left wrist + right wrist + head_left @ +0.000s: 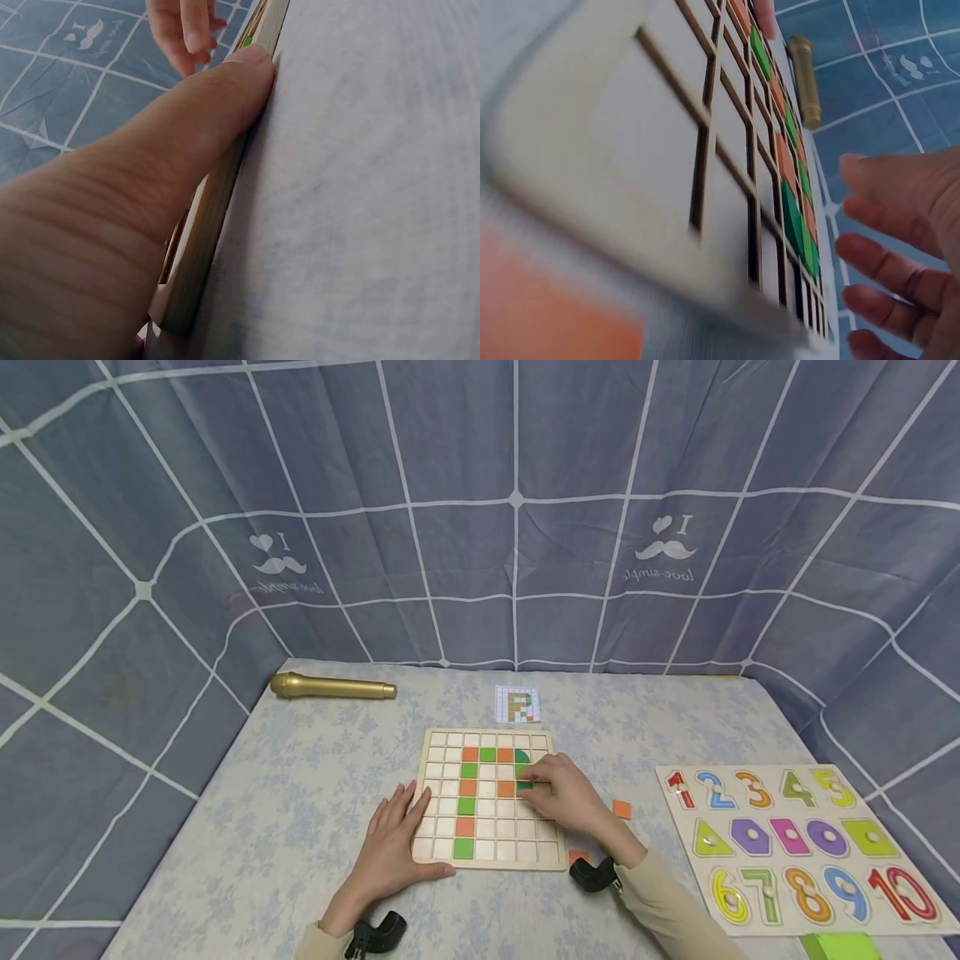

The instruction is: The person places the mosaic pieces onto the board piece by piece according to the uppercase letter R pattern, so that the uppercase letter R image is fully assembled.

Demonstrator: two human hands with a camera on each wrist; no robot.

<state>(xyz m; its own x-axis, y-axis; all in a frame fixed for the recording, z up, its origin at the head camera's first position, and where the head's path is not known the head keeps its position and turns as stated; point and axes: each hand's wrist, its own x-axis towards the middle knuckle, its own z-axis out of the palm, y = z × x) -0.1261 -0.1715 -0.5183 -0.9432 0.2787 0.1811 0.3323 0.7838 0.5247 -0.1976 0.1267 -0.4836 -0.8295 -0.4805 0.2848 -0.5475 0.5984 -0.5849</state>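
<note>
The left hand [392, 842], fingers wide, steadied the board [517, 865]; the right hand [561, 789], fingers parted, held nothing beside placed tiles [468, 769]; rightward, two loose orange squares [622, 810] apparently remained.

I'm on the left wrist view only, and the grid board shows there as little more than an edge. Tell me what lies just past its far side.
Observer: On the head view, a pattern card in green and orange lies on the table just past the far edge of the grid board.
Operator: Now check close by its right edge.
Observer: Two square orange tiles lie there, off the board.
Operator: Look farther right and report.
Observer: A number-and-shape puzzle board lies flat there, with three rows of pieces.
</note>
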